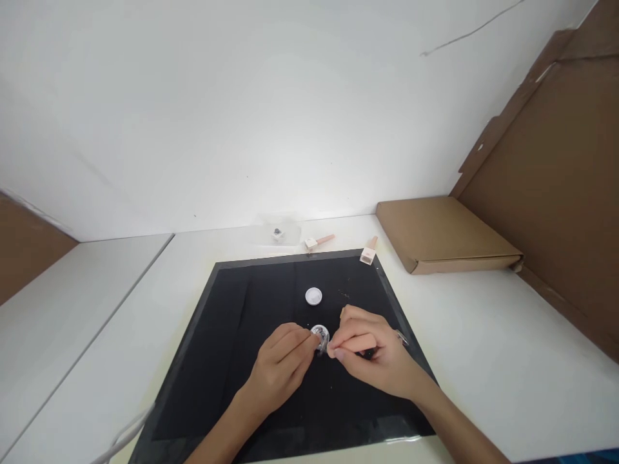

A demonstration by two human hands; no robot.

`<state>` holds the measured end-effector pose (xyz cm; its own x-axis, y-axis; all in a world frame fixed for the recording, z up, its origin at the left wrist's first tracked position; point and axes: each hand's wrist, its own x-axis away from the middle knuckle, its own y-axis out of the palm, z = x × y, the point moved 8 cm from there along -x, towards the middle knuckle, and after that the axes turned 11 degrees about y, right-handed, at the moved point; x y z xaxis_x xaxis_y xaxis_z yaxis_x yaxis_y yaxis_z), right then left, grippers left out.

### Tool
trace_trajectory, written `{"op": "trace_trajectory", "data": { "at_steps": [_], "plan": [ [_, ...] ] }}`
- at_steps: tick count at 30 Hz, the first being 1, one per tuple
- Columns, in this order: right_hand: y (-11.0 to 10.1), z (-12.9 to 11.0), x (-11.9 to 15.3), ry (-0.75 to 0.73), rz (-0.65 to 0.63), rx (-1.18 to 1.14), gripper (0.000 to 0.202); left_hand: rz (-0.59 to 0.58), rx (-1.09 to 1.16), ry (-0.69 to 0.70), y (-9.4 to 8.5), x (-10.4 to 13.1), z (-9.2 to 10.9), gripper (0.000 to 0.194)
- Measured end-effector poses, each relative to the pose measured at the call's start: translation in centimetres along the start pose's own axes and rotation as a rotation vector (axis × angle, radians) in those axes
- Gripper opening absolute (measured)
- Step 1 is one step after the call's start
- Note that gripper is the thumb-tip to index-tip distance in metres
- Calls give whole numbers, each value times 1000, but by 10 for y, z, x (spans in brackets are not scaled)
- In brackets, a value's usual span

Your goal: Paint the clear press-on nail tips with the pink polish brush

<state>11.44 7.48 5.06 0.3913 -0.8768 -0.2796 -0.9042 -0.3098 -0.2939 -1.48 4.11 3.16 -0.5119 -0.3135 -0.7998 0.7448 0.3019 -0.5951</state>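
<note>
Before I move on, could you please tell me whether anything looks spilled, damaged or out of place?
Small flecks lie loose on the otherwise dark mat, right of the white dish, like a slight spill. A dark line, possibly a crack, mars the wall at upper right.

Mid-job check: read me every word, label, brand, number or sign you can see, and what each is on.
No text can be read in this view.
Left pink-capped bottle: faint marking, too small to read.
Right pink-capped bottle: faint marking, too small to read.
Round container, pink handle, flat cardboard box: no lettering visible.
</note>
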Motion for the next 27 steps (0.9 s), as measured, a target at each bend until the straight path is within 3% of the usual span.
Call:
{"op": "trace_trajectory", "data": {
  "at_steps": [7,13,17,23,27],
  "plan": [
    [-7,2,-1,-41,83,15,26,3,8,-8,2,2,1,24],
    [-18,10,-2,19,212,64,20,65,84,-71,-3,0,0,22],
    [-23,7,0,-22,241,-27,22,98,252,-259,-4,0,-13,17],
    [-17,9,2,-20,138,-186,15,130,564,-534,8,5,-30,10],
    [-15,7,1,-33,109,-212,15,150,736,-685,17,11,-37,17]
  ]
}}
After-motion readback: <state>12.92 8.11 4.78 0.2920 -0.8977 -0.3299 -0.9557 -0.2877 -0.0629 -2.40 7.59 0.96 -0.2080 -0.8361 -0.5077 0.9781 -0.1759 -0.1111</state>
